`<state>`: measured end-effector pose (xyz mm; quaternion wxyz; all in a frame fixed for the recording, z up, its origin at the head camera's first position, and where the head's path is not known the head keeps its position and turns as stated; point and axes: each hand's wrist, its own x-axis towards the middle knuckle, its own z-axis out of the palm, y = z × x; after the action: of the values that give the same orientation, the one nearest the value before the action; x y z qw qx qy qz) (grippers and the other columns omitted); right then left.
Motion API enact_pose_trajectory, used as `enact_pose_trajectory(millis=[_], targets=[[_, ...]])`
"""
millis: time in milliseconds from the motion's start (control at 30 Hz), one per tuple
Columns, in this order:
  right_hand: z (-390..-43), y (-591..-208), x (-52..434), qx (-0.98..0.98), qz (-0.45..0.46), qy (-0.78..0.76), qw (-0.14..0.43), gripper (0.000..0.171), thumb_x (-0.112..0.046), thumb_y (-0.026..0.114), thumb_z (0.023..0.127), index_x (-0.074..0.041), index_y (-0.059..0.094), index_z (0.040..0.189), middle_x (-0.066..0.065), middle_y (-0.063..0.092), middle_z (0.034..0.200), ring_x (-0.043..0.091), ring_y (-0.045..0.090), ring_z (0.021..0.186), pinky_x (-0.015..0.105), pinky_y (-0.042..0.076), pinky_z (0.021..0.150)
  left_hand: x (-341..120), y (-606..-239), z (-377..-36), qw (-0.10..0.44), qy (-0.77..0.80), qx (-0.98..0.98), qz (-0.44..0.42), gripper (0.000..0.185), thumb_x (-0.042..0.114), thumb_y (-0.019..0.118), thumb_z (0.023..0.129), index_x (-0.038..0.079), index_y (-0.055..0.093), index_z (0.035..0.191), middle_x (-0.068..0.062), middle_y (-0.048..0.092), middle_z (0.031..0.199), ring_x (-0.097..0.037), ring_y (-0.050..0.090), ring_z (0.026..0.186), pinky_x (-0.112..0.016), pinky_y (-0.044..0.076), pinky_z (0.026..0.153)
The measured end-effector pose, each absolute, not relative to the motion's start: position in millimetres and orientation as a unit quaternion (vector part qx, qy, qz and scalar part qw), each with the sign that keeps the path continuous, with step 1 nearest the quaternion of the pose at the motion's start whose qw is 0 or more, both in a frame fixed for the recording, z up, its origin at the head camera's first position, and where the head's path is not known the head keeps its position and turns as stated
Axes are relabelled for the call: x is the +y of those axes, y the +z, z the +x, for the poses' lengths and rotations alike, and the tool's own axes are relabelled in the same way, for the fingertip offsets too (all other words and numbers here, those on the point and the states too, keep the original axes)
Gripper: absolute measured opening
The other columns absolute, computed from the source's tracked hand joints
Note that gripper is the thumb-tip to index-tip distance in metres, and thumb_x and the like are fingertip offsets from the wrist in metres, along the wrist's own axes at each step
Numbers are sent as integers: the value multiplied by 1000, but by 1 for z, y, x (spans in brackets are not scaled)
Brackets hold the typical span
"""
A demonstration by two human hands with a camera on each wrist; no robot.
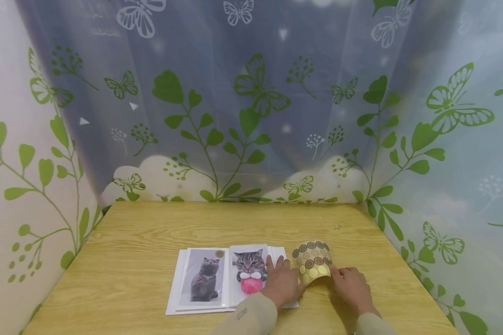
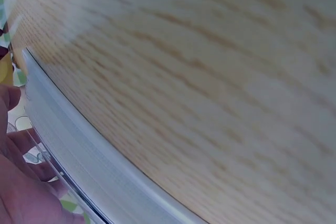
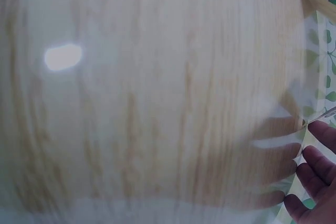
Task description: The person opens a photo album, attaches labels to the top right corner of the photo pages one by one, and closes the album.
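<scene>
Gold, round stickers (image 1: 318,271) dot the bowed sheet (image 1: 312,261) beside the photo album (image 1: 227,281) on the wood-grain table (image 1: 142,228). The left hand (image 1: 282,284) spreads its fingers across the album; the right hand (image 1: 354,289) pinches the sheet's edge.

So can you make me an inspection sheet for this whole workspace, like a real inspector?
Surface: wood-grain table.
Job's things: open photo album, grey cat photo on its left page with a round sticker near the top right corner, striped cat photo on its right page; bent sticker sheet beside the album.
Clutter: nothing seen.
Grippers: bare hands; left hand rests on the album's right side, right hand holds the sheet's right edge.
Cables: nothing seen.
Surroundings: curtains printed with butterflies and leaves.
</scene>
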<state>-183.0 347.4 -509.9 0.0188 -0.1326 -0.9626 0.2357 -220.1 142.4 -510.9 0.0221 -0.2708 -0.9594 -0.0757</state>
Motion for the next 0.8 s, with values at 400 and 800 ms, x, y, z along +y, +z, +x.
enact_pose_trajectory(millis=[400, 800], targets=[[-181, -507, 342, -965, -136, 222, 5, 89, -77, 37, 91, 2, 69, 118, 30, 59, 126, 52, 51, 115, 73, 39, 89, 143, -511, -221, 23, -89, -955, -283, 42, 50, 63, 90, 18, 72, 117, -9, 60, 127, -29, 44, 133, -60, 27, 112], [-185, -511, 341, -961, -117, 250, 28, 85, -68, 42, 95, 10, 61, 123, 33, 54, 131, 53, 49, 119, 69, 39, 95, 143, -515, -223, 25, -100, -953, -285, 39, 39, 62, 91, 20, 69, 125, -10, 59, 130, -29, 43, 134, -60, 28, 112]])
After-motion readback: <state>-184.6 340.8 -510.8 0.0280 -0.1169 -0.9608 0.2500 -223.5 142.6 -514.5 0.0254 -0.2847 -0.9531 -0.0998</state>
